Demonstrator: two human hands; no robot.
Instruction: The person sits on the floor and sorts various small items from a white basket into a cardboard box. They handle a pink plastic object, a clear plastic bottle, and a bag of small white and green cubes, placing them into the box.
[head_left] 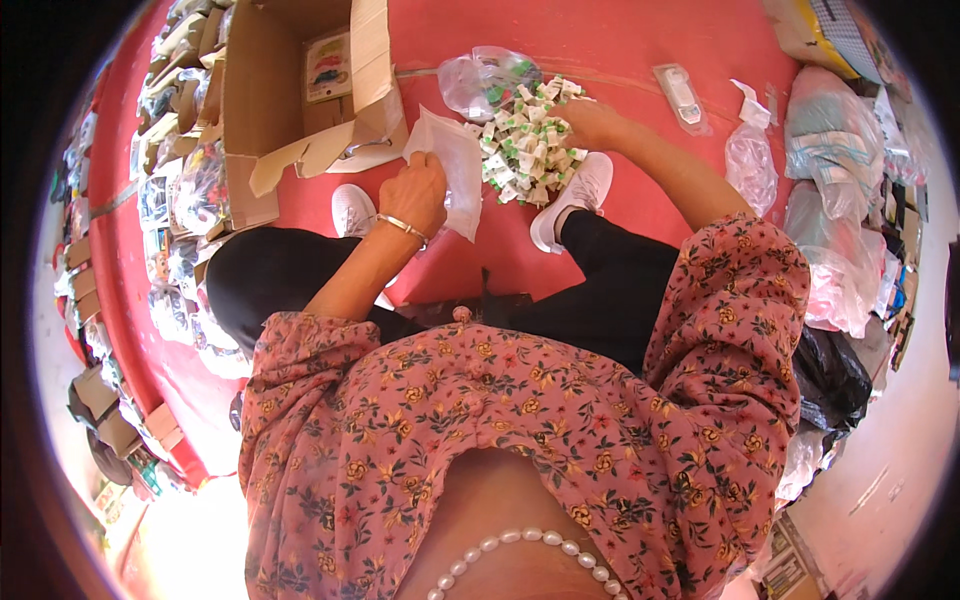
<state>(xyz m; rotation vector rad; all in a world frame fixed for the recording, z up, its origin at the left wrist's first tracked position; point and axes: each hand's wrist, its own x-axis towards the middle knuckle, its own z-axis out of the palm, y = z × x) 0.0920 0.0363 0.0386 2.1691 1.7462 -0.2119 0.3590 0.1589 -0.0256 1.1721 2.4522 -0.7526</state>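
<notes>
My left hand (414,192) grips the upper edge of a translucent white plastic bag (455,165), fingers closed, with the bag hanging open to the right of it. Between my shoes a heap of small white and green pieces (525,150) lies on the red floor. My right hand (590,122) reaches to the far right side of this heap. Its fingers are bunched together against the pieces, and what they pinch is too small to make out. A clear bag (488,82) with green and white contents lies just behind the heap.
An open cardboard box (285,110) stands at the far left. Packaged goods (185,190) line the left side. On the right are a clear-wrapped white item (682,98), a crumpled plastic bag (752,165), stacked bagged goods (835,150) and a black bag (832,380). My shoes (575,203) flank the heap.
</notes>
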